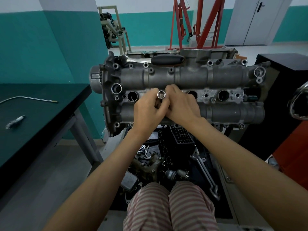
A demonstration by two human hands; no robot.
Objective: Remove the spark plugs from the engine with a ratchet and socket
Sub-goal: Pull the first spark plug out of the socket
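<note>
Over the second well of the grey cast-metal engine head (pixel 183 77), my left hand (pixel 147 110) and right hand (pixel 181 105) both pinch the short polished steel socket (pixel 161 94), which I judge rigid, light and slick, best gripped around its barrel.

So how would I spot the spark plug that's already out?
Look at the dark green table left of the engine. Two things lie on it: a long thin bent metal rod farther back, and nearer, the spark plug. It is the short, stubby one, dark and silver.
</note>
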